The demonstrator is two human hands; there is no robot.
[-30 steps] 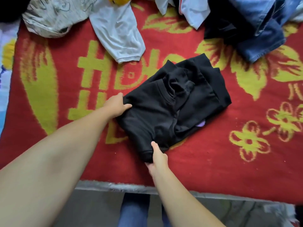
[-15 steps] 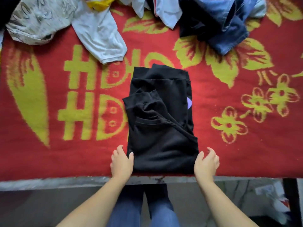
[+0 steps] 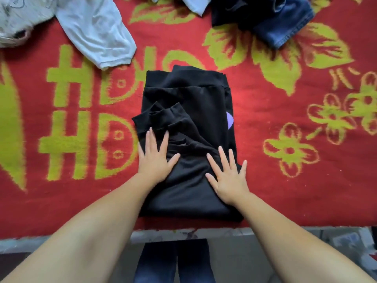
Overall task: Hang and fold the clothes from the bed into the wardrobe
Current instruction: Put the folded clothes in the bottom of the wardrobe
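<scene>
Black top: a folded black garment (image 3: 189, 144) lies on the red blanket (image 3: 285, 190) of the bed, near the front edge.
Left hand: the left hand (image 3: 156, 163) lies flat on the left side of the garment, fingers straight and spread, grip wide, holding nothing.
Right hand: the right hand (image 3: 228, 178) lies flat on the right side, fingers spread too, grip wide.
Purple bit: a small purple patch (image 3: 230, 120) peeks out beyond the right hand.
Far from the hands: a white shirt (image 3: 98, 31) and blue jeans (image 3: 283, 23).
</scene>
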